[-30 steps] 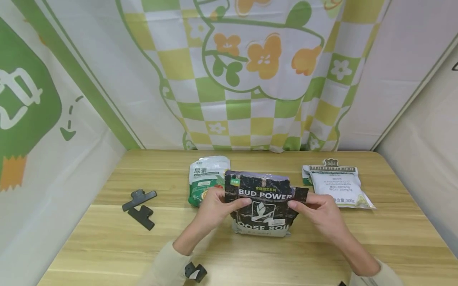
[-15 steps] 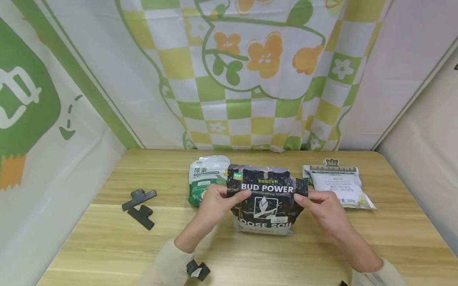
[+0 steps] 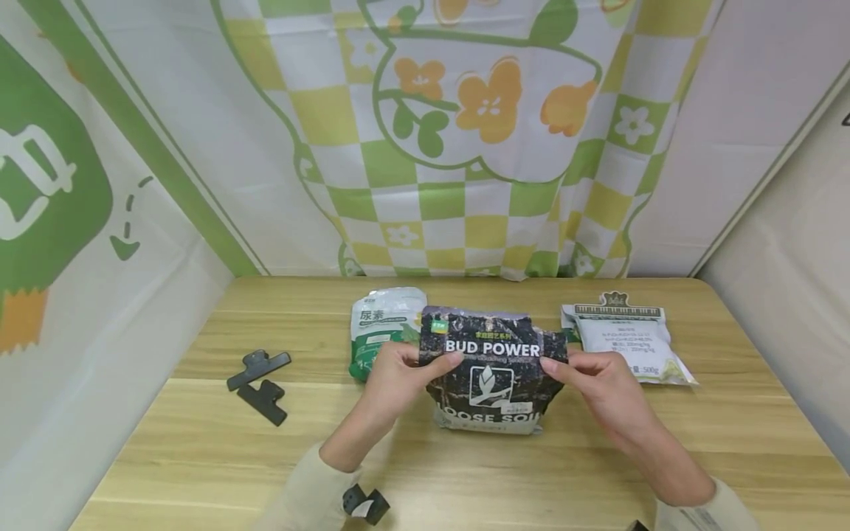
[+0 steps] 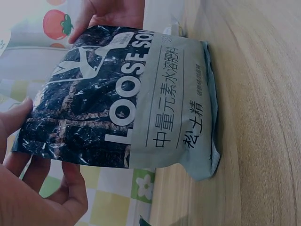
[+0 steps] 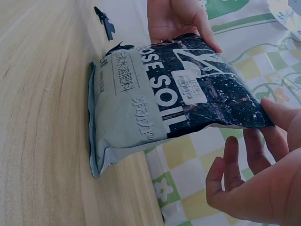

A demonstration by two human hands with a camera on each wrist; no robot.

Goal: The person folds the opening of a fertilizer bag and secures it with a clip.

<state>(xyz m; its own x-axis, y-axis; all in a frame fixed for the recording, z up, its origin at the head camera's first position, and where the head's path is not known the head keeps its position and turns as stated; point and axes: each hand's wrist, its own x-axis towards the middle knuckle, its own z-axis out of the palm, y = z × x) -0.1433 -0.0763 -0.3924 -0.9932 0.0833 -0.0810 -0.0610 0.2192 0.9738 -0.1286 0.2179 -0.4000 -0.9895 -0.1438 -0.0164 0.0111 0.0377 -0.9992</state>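
Observation:
A black and grey bag of loose soil fertilizer (image 3: 491, 383) stands upright on the table in the head view, its lower edge against the wood. My left hand (image 3: 396, 380) pinches its upper left side, thumb on the printed front and fingers behind. At the upper right side my right hand (image 3: 607, 383) pinches it the same way. The bag's top looks creased. From the left wrist view, the grey lower part of the bag (image 4: 164, 103) shows near the table. A barcode sticker (image 5: 189, 87) on the bag's front is visible in the right wrist view.
Behind my left hand stands a white and green pouch (image 3: 385, 324). A white bag (image 3: 624, 343) with a piano-shaped clip (image 3: 617, 313) on its top lies at the back right. Two black clips (image 3: 259, 369) (image 3: 263, 402) lie on the table (image 3: 199, 472) at the left.
Over the last second, the bag's upper part has risen slightly and its folded right corner has straightened out. Both hands keep their pinch on its sides.

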